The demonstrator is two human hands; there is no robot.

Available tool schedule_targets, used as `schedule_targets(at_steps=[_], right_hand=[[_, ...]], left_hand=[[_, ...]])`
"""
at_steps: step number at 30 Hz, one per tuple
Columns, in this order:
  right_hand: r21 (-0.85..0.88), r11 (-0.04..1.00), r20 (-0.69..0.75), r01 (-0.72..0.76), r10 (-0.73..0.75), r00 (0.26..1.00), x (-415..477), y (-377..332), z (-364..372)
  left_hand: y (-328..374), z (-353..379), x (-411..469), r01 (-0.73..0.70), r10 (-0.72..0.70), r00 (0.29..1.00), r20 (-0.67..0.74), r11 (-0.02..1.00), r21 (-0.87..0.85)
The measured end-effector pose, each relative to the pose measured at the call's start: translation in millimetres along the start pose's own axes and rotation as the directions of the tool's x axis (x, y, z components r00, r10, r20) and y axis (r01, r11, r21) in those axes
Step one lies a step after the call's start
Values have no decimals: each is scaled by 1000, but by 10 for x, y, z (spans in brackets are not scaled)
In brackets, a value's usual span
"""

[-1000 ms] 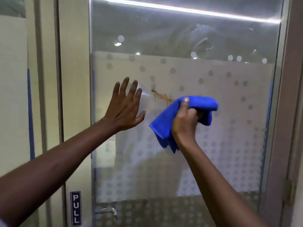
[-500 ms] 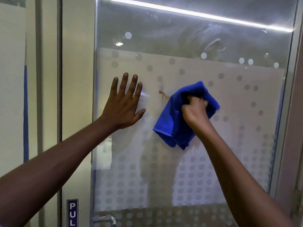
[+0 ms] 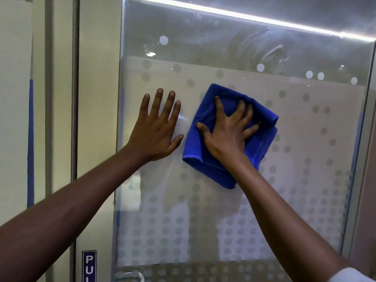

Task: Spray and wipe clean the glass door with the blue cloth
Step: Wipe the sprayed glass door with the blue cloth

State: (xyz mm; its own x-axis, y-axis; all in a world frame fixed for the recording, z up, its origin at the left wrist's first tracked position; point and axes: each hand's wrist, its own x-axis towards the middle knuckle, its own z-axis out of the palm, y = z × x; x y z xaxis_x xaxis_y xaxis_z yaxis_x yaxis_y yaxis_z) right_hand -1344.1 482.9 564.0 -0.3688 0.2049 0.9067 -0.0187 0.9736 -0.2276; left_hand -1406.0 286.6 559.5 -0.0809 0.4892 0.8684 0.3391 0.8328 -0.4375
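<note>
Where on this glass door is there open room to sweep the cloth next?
Free: the dotted frosted glass door right of the folded blue cloth, out to the frame, and the panel below both forearms. Crowded: the middle, where the flat left hand sits just left of the right hand pressing the cloth.

Two bare arms reach forward and up, both nearly straight. The left hand [image 3: 156, 131] is spread flat, palm forward, fingers pointing up, thumb angled right. Just to its right, the right hand [image 3: 226, 133] is pressed flat with fingers splayed wide, thumb pointing left.
</note>
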Motion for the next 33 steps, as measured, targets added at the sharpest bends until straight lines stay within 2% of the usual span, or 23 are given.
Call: schedule_targets(at_steps=[3,10,22,25,30,33], right_hand=[[-110,992,-42,55,-60,997,41,-34,98],[-217,947,-90,237,-262,961,5,56,227],[-225,907,-42,357,-376,926,-582,419,425],[-233,923,-13,306,-318,948,-703,686,396],[-156,988,-31,-16,11,999,-380,966,169],[-115,989,-64,-95,88,994,-19,904,38]], left_hand=[[-3,4,-11,-3,3,1000,-3,1000,0],[-24,29,-15,-13,14,1000,-27,1000,17],[-35,14,-63,-48,49,998,-38,998,28],[-19,0,-139,-58,59,998,-14,998,33],[24,-9,-208,-43,43,999,10,998,36],[32,-13,-202,-40,39,999,23,998,41]])
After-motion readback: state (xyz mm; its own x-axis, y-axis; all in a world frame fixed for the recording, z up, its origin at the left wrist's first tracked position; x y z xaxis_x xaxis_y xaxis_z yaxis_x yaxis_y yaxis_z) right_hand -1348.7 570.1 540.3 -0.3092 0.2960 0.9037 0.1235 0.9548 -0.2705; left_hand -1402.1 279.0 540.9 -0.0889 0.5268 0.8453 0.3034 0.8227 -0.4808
